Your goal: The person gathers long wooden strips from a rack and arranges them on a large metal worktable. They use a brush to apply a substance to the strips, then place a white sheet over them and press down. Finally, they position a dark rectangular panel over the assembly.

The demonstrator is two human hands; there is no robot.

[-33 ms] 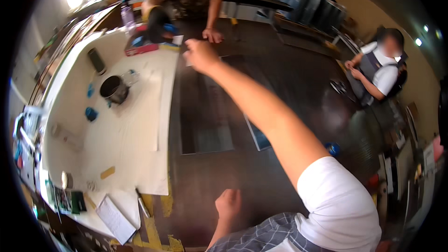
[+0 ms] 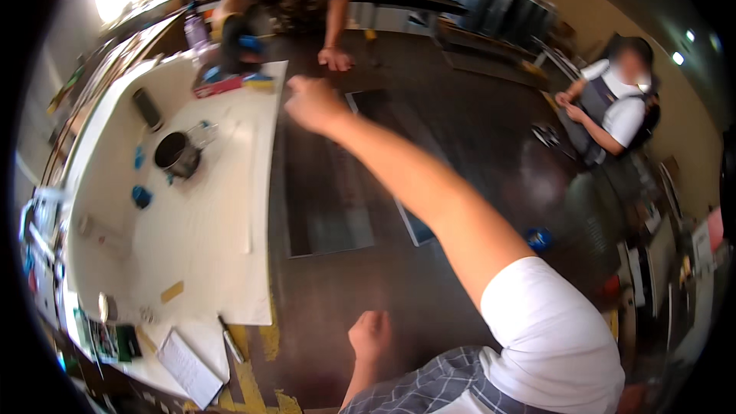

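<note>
My right arm stretches across the dark table [image 2: 310, 291] toward its far side. My right hand [image 2: 316, 106] is closed above the far end of a flat dark panel [image 2: 330, 218]; its fingers are blurred, and anything in them is hidden. The panel looks glossy and lies flat on the table. A second dark panel [image 2: 414, 222] with a pale edge lies to its right, partly covered by my forearm. My left hand [image 2: 370, 334] is held in a loose fist close to my body at the near edge, with nothing visible in it.
On the left, a white-covered surface [image 2: 222, 253] bears a dark metal pot [image 2: 176, 155], a grey cylinder [image 2: 147, 110] and a notepad [image 2: 190, 368] beside a pen [image 2: 231, 339]. Across the table, a person's hand [image 2: 334, 58] leans on it. Another person [image 2: 613, 107] is at the right.
The whole view has shifted slightly, so the surroundings sit a little further left. My right hand sits slightly lower and left in the picture. Both hands stay closed.
</note>
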